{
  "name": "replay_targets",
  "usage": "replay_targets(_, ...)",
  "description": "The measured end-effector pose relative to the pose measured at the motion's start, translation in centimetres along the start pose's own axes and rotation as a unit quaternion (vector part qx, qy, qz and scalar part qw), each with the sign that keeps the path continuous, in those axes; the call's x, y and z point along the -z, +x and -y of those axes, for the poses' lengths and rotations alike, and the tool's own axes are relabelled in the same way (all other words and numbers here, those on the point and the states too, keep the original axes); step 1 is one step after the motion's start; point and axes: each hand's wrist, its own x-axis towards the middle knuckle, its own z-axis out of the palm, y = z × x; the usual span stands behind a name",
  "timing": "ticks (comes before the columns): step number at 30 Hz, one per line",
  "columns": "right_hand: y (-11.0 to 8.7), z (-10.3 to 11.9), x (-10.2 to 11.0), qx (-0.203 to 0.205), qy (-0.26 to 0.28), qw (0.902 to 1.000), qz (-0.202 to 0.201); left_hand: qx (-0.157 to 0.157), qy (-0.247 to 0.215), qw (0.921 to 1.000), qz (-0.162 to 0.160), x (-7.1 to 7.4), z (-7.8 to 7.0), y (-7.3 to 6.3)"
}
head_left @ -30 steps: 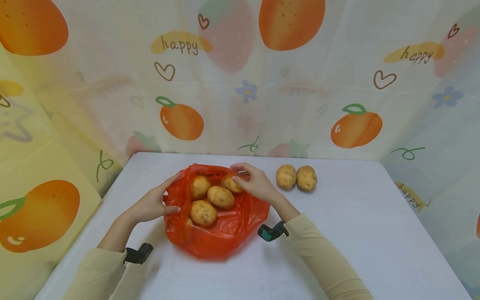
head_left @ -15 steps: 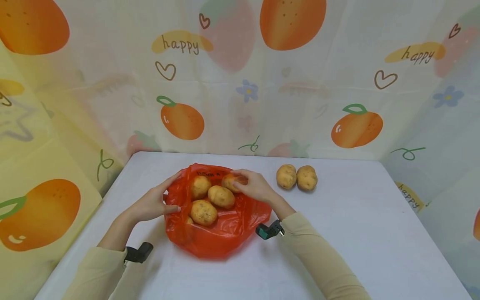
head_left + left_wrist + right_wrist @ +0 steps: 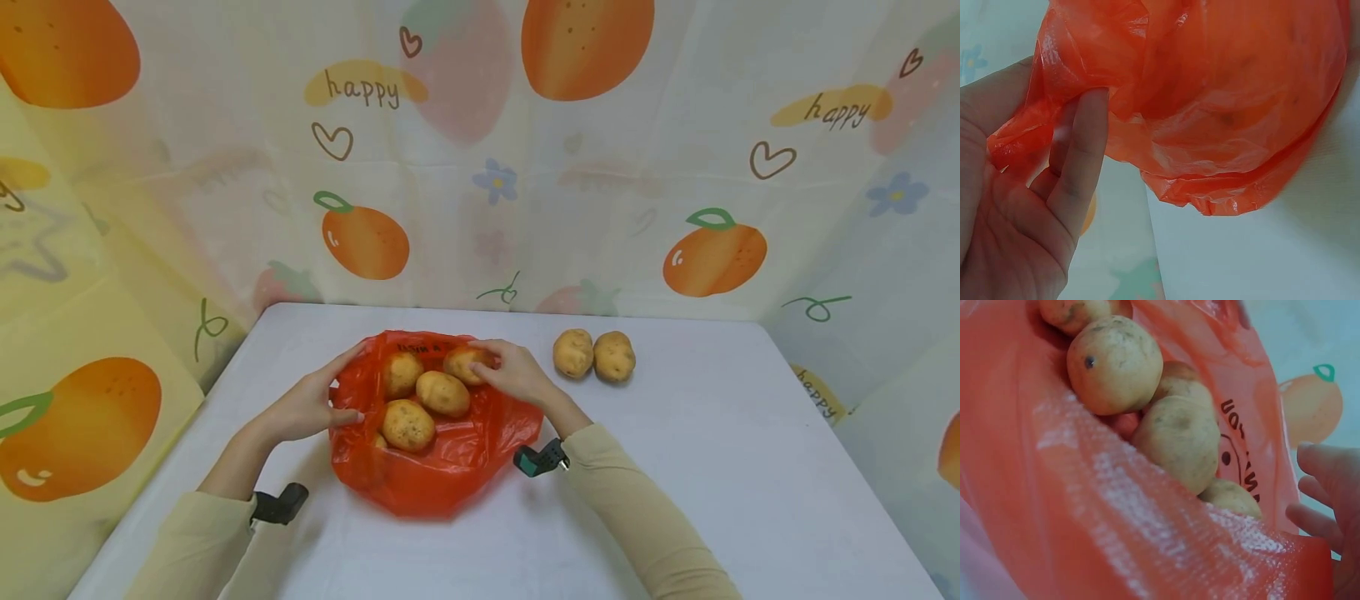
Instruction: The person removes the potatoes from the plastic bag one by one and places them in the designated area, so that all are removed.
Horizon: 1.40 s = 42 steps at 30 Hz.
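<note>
Red plastic bag: sits on the white counter (image 3: 712,467), left of its middle; the bag (image 3: 435,497) gapes upward, toward the head camera, and spreads somewhat wider left to right than front to back.
Potatoes in the bag: four show well in the head view, with a sliver of another at the left; the middle potato (image 3: 442,394) has its long axis slanting from far left to near right, while the front potato (image 3: 408,426) is rounder.
Left hand: clamped on the bag's left edge; the hand (image 3: 300,410) has its thumb on the near side and its fingers farther back.
Right hand: at the far right rim; the hand (image 3: 517,372) shows thumb and forefinger apart over a potato, but I cannot tell whether it grips the film.
Left wrist view only: film bunched among the left fingers, and the bag's outer wall.
Right wrist view only: a dark spot (image 3: 1090,362) on one potato, and part of a round face print (image 3: 1227,457).
Loose pair: two potatoes (image 3: 573,354) lie side by side behind and right of the bag.
Writing: the bag's black letters (image 3: 1229,417) are only partly legible; the backdrop cloth (image 3: 442,250) reads "happy".
</note>
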Motion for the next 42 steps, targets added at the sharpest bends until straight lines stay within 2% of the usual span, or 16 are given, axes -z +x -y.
replay_targets(6,0.2,-0.4,-0.4,-0.010,-0.002,0.9999,-0.003,0.008,0.000,1.0000,0.002,-0.1,0.1,-0.1)
replay_targets(15,0.3,-1.0,-0.7,-0.003,0.001,0.9997,-0.025,0.017,0.009,0.9998,0.005,-0.3,0.1,0.1)
replay_targets(23,0.7,-1.6,-1.0,-0.017,0.008,0.9993,-0.033,0.026,0.016,0.9995,0.011,-0.5,0.1,0.4)
replay_targets(29,1.0,-1.9,-1.4,-0.047,0.028,0.9981,-0.029,0.036,0.014,0.9991,0.018,-0.4,-0.2,0.4)
replay_targets(36,1.3,-2.1,-1.7,-0.077,0.075,0.9939,-0.021,0.045,0.022,0.9984,0.025,-0.3,-0.4,0.5)
replay_targets(42,1.5,-2.2,-1.9,-0.102,0.087,0.9910,-0.008,0.051,0.028,0.9980,0.025,-0.3,-0.3,0.5)
